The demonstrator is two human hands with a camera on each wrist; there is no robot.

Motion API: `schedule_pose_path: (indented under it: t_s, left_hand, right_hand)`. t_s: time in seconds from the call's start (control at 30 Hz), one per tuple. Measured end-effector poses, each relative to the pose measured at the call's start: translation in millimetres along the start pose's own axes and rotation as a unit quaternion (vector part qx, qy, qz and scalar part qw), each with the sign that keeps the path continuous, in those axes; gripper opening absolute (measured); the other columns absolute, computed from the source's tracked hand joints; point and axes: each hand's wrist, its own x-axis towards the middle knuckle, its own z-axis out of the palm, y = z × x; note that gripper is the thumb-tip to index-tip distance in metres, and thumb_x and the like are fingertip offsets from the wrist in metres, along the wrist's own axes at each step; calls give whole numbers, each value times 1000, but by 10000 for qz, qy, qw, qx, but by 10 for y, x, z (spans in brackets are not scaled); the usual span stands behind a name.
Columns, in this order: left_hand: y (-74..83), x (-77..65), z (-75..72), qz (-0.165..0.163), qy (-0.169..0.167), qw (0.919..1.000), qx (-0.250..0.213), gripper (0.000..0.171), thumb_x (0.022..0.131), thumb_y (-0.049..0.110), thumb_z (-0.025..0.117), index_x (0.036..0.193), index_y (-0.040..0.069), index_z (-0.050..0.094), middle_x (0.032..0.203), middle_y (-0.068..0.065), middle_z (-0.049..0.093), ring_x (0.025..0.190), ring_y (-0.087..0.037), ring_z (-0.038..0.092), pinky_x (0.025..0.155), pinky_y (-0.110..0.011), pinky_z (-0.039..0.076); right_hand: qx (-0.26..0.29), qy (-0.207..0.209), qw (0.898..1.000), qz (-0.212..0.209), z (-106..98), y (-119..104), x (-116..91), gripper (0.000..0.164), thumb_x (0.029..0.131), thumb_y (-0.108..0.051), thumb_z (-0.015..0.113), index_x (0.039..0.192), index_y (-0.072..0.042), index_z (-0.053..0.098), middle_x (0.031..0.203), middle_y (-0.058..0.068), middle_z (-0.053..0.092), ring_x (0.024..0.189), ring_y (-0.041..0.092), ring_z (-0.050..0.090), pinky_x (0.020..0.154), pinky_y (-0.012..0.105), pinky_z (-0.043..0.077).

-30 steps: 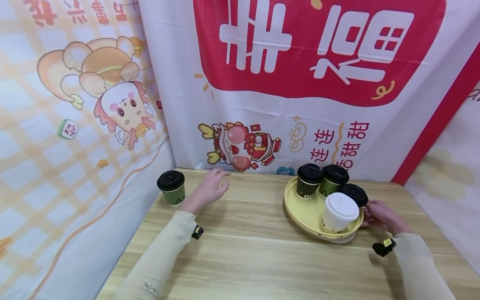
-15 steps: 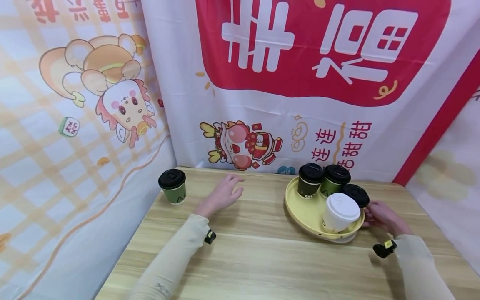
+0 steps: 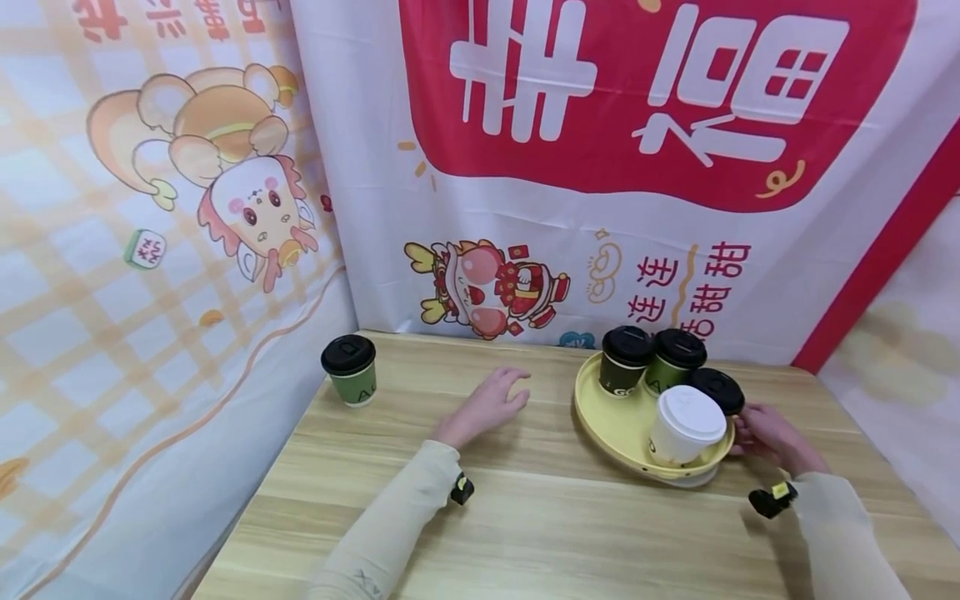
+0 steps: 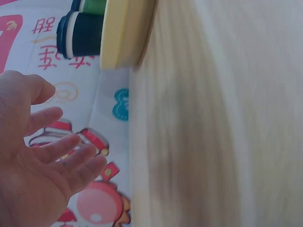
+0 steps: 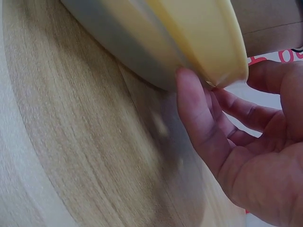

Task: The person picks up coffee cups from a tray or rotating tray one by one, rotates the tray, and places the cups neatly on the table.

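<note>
under four lidded cups point(image 3: 684, 425) lies a round, pale yellow tray point(image 3: 617, 427)

Printed cloths point(image 3: 600, 187) wall in a booth-like space.

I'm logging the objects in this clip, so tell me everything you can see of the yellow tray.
The yellow tray is round, with a raised rim and a smooth, plastic-looking surface. It sits toward the far right of the wooden table. A white cup and three black-lidded cups stand upright on it. The right hand grips its right edge. A pale layer shows underneath; whether it belongs to the tray is unclear.
</note>
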Motion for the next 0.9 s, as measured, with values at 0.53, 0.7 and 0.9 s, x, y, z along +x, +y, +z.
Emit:
schedule_pose_path:
  t_s: [0.53, 0.7, 0.9]
  left_hand:
    - [215, 171, 517, -632, -14, 9734, -2202, 44, 95, 30, 50, 133, 10, 46, 128, -15, 52, 110, -22, 57, 89, -31, 48]
    - [297, 243, 631, -963, 96, 9592, -2658, 43, 95, 26, 49, 133, 5, 46, 121, -13, 58, 108, -24, 58, 87, -34, 49]
    - [426, 329, 767, -1395, 206, 9426, -3026, 46, 94, 28, 52, 134, 6, 46, 117, -12, 60, 94, -20, 62, 80, -32, 50]
  right_hand:
    - [19, -19, 10000, 13, 24, -13, 11, 28, 102, -21, 23, 93, -8, 47, 69, -4, 52, 66, 11, 59, 70, 39, 55]
    - [-27, 5, 10000, 9, 15, -8, 12, 28, 101, -21, 24, 92, -9, 48, 68, -4, 50, 65, 11, 58, 70, 40, 55]
    - [-96, 63, 9999, 3, -13, 4, 12, 27, 101, -21, 25, 94, -7, 46, 70, -3, 53, 66, 12, 59, 69, 40, 55]
